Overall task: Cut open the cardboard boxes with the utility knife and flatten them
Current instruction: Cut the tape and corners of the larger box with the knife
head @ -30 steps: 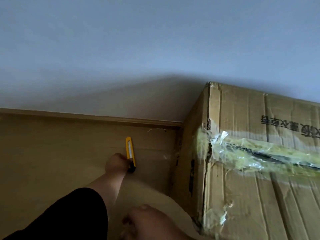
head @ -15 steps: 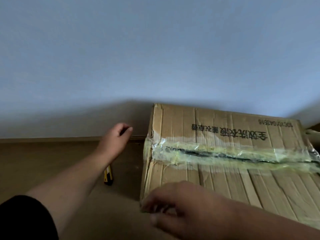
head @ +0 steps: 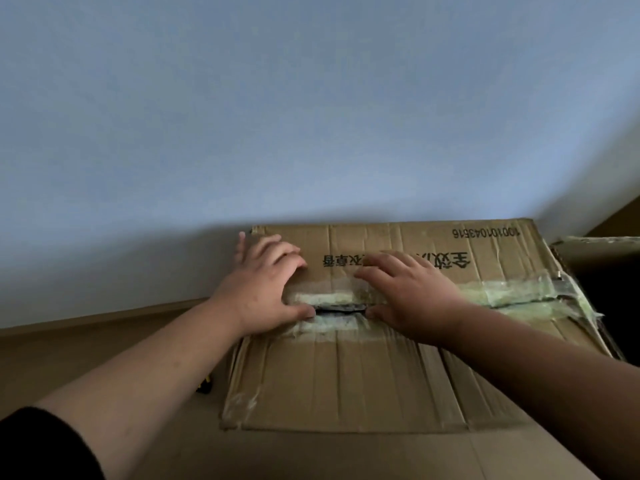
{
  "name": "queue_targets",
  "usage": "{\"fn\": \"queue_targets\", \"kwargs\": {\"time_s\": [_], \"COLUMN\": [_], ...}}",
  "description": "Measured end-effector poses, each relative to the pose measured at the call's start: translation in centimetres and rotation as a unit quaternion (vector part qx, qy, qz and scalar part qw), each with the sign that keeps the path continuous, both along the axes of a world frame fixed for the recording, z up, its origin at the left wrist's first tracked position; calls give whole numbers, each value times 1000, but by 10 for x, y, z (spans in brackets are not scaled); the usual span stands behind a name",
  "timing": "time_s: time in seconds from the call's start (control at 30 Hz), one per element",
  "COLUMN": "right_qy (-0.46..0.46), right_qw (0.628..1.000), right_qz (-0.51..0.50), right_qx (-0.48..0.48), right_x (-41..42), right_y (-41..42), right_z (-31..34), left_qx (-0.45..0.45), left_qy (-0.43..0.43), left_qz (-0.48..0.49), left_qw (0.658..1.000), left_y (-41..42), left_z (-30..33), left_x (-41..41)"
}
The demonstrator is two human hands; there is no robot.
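A large cardboard box (head: 346,382) fills the middle of the head view, its top seam covered with yellowish tape (head: 512,296) and split open along a dark slit. My left hand (head: 263,289) lies flat on the top near the box's left end, fingers spread, thumb at the slit. My right hand (head: 408,292) rests on the top just to the right, fingers over the printed text, thumb at the slit too. The yellow utility knife (head: 205,385) lies on the floor left of the box, mostly hidden behind my left forearm.
A plain wall (head: 311,116) rises right behind the box. Flattened cardboard (head: 346,455) lies under the box's near edge. Another open box (head: 599,258) stands at the right. Wooden floor (head: 52,358) stretches to the left.
My left hand let go of the knife on the floor and moved onto the box top. My right hand also came up onto the top; the view swung right to centre the box.
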State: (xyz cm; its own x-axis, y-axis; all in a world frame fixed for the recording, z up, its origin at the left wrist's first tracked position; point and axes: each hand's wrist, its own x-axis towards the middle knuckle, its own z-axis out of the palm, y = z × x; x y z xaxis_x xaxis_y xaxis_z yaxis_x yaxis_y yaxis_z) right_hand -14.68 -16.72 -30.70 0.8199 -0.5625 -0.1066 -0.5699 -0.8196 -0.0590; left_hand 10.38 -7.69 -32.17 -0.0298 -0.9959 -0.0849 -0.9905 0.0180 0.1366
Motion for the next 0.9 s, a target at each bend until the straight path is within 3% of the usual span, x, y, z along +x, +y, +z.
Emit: {"fn": "queue_targets", "kwargs": {"time_s": [0.17,0.37,0.47,0.6,0.7,0.77,0.9], "right_qy": [0,9,30,-15,-57,-84,-113], "right_qw": [994,989,992,992,987,981,973], "right_qz": [80,80,38,35,50,56,67], "right_qx": [-80,-126,-120,-117,-145,-165,-192], "right_x": [0,-1,-8,-21,-26,-26,-21], "right_y": [-2,2,0,-5,-10,-13,-17], "right_z": [-11,-11,-2,11,15,21,28], "left_qx": [-17,-222,-296,-386,-379,-324,-248], "left_qy": [-54,-36,-35,-30,12,17,-7], "left_qz": [-74,-170,-162,-181,-242,-259,-203], "left_qw": [996,960,941,904,893,910,947], "left_y": [-7,5,13,20,28,31,27], "left_z": [3,-9,-13,-2,0,-2,2], "left_x": [-16,-28,-30,-39,-57,-65,-70]}}
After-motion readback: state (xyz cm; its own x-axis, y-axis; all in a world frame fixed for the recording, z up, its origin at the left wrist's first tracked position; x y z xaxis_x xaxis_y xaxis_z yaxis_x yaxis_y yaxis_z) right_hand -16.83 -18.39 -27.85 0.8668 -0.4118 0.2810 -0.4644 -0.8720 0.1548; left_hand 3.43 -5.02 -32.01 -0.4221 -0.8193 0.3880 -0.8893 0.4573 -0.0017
